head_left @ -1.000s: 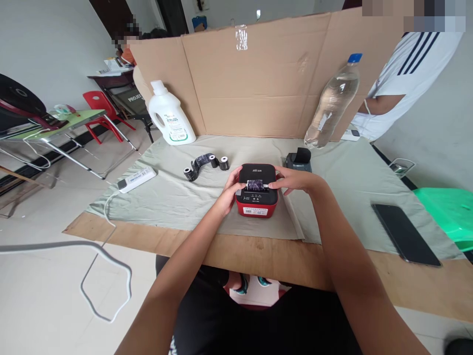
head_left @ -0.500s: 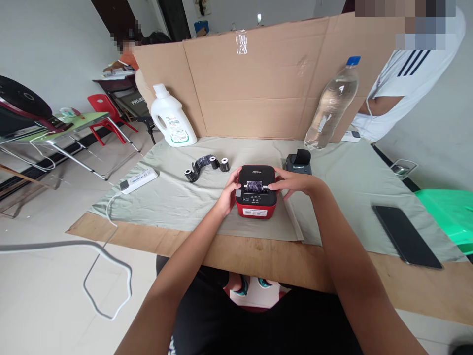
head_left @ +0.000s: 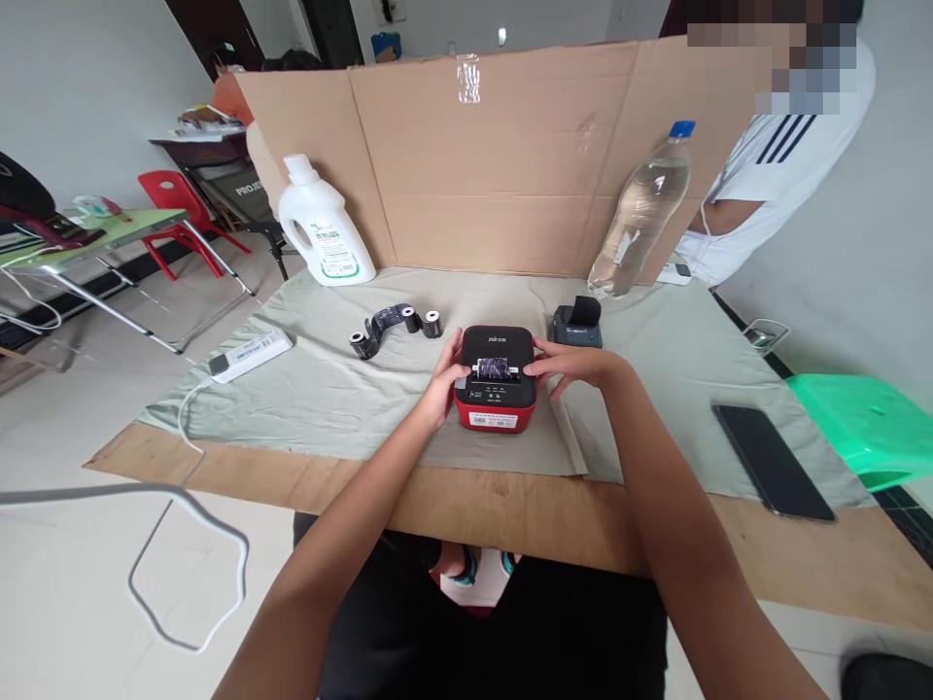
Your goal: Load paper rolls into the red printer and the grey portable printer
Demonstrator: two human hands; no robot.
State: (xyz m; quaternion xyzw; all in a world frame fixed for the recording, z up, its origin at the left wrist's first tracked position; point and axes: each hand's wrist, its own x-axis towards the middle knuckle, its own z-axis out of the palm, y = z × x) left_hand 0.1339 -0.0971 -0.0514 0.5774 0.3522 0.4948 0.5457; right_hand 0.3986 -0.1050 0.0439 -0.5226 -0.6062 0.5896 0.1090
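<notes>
A red and black label printer [head_left: 499, 394] rests on the cloth in front of me, with dark printed paper [head_left: 493, 367] showing in its top slot. My left hand [head_left: 441, 382] grips its left side, thumb on the top edge. On the opposite side, my right hand [head_left: 575, 366] holds the printer with its thumb near the slot and the fingers along the far right side. Behind my right hand stands a small dark portable printer [head_left: 578, 325] with its lid raised. Several small paper rolls [head_left: 394, 318], one partly unwound, lie to the left.
A white detergent bottle [head_left: 328, 228] and a tilted clear water bottle [head_left: 645, 214] stand before a cardboard screen [head_left: 496, 165]. A power strip [head_left: 252, 355] lies at left, a phone [head_left: 771, 462] at right. Another person in a white sleeve [head_left: 787, 146] is behind the screen, beyond a green stool [head_left: 860, 418].
The camera view has shifted slightly, so most things appear further left. Both hands keep their hold on the printer, which has not visibly moved on the cloth.
</notes>
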